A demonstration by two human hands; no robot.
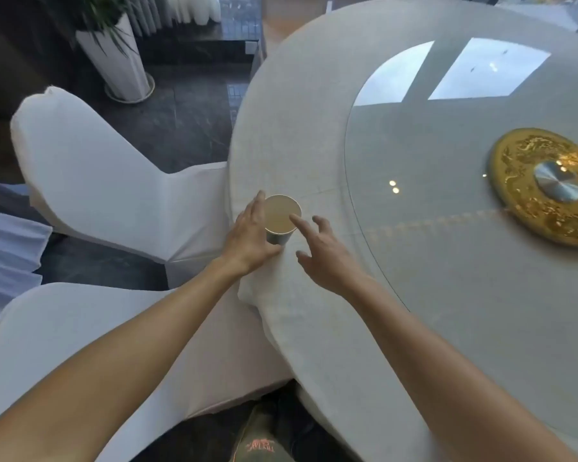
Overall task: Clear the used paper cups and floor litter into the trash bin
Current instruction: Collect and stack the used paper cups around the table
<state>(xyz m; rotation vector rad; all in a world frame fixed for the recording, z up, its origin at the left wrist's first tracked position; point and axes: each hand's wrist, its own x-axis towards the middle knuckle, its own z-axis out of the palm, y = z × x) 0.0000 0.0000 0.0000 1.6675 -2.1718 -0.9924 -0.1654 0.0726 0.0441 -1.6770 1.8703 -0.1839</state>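
Observation:
A paper cup [281,216] with a pale inside and a dark outer wall stands upright near the left edge of the round table [301,135]. My left hand [249,236] is against the cup's left side, fingers spread, thumb near its base. My right hand [321,251] hovers just right of the cup with fingers apart, the index fingertip over the rim. Neither hand has closed around the cup. No trash bin or floor litter is in view.
A white cloth covers the table, with a glass turntable [464,201] and a gold centre disc [548,185] to the right. Two white-covered chairs [107,181] stand left of the table. A white planter [117,61] sits on the dark floor beyond.

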